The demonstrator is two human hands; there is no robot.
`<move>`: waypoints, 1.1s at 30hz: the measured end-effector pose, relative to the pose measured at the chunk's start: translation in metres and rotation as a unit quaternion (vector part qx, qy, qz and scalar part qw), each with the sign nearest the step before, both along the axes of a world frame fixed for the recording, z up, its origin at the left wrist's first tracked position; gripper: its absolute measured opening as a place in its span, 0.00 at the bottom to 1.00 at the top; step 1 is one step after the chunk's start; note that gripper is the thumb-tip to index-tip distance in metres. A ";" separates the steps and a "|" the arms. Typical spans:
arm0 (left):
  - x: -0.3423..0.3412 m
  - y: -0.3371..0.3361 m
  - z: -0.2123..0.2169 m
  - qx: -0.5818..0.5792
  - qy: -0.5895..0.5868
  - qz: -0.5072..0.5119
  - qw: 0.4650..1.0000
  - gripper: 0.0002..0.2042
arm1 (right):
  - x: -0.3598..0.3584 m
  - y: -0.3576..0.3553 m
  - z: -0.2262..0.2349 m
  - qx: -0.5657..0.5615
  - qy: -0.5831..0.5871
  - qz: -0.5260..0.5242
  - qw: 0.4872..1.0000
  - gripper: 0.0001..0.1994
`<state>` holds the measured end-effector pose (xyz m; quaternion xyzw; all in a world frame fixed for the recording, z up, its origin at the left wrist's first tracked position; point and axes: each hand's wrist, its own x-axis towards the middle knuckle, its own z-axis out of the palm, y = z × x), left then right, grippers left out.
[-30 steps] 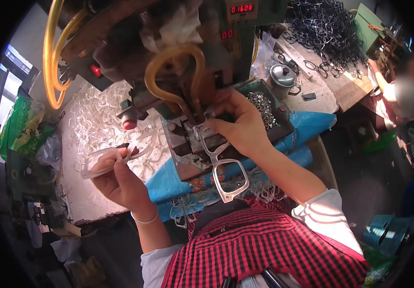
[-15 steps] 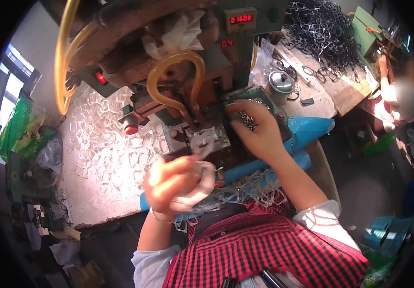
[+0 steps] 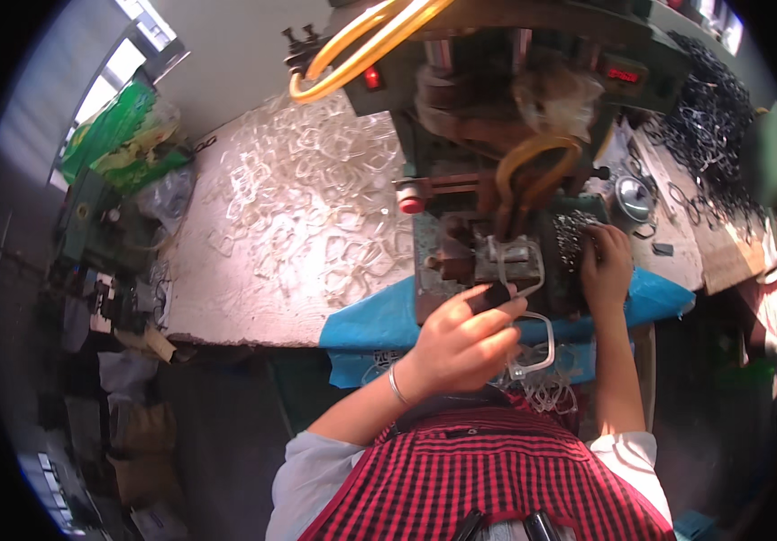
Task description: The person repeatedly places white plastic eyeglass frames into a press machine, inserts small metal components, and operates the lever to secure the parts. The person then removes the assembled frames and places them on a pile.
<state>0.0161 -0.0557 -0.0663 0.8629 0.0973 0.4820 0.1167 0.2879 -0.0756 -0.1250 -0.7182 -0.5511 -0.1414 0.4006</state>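
The left hand [image 3: 462,343] has its fingers clenched around a clear plastic eyeglass frame front [image 3: 525,311], which lies against the green metal machine [image 3: 497,189] at the tabletop [image 3: 253,298] edge. The right hand [image 3: 607,266] rests with curled fingers in a dark tray of small metal parts [image 3: 573,239]; whether it grips any cannot be told.

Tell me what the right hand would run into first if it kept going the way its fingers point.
Probably the pile of small dark metal parts beside the machine: the right hand already points up into it, fingertips at its edge. Depth is unclear, so contact cannot be confirmed.
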 end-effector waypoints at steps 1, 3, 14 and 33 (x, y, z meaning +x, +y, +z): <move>-0.009 -0.006 -0.005 0.033 0.001 0.027 0.999 0.14 | -0.002 -0.002 0.004 0.015 0.015 0.001 1.000 0.06; -0.039 -0.008 -0.002 0.093 0.031 0.147 0.984 0.11 | -0.001 -0.011 0.005 0.027 0.061 -0.011 0.998 0.05; -0.260 0.249 -0.072 -0.108 0.310 0.690 0.645 0.25 | -0.007 0.001 0.014 0.038 0.188 0.054 0.980 0.05; -0.086 0.138 -0.050 -0.320 -0.255 0.221 0.885 0.05 | -0.052 -0.023 0.089 0.030 0.328 0.192 0.925 0.09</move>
